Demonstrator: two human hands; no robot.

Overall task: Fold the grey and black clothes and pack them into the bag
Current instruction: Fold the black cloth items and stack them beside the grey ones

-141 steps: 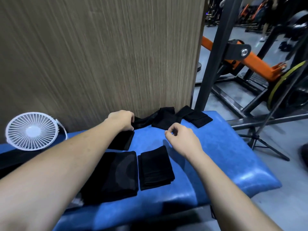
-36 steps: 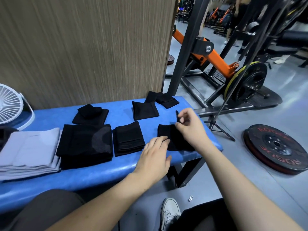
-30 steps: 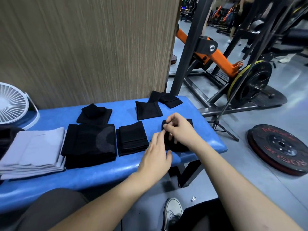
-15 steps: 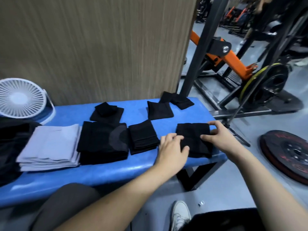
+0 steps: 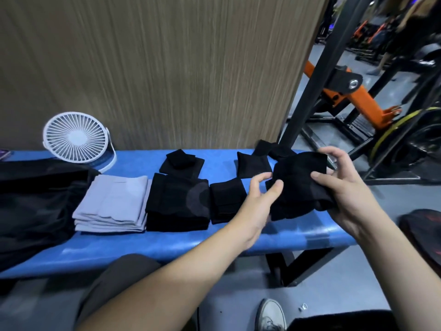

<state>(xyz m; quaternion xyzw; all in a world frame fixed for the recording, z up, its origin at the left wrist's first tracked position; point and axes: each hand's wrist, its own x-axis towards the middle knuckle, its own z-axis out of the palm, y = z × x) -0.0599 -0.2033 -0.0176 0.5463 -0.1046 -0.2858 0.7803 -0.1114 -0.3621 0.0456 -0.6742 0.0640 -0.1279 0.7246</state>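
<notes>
Your right hand (image 5: 343,187) holds a folded black cloth (image 5: 298,185) up above the right end of the blue table (image 5: 167,242). Your thumb lies on top of the cloth and your other fingers curl round its far edge. Your left hand (image 5: 259,199) pinches the left edge of the same cloth between thumb and fingers.

On the table, from left to right, lie a big dark pile (image 5: 33,201), a stack of folded grey clothes (image 5: 114,206), a thick folded black stack with a grey patch (image 5: 177,204), and a smaller folded black piece (image 5: 225,201). The grey stack and the black stack sit just beside each other. Behind them, near the wall, lie a small black folded piece (image 5: 182,162), another small black piece (image 5: 253,163), and more black cloth (image 5: 272,149) by the dark metal post (image 5: 307,72).

A white fan (image 5: 76,139) stands at the back left of the table. Gym gear with an orange bar (image 5: 358,101) stands on the floor to the right. A white shoe (image 5: 269,316) shows at the bottom.
</notes>
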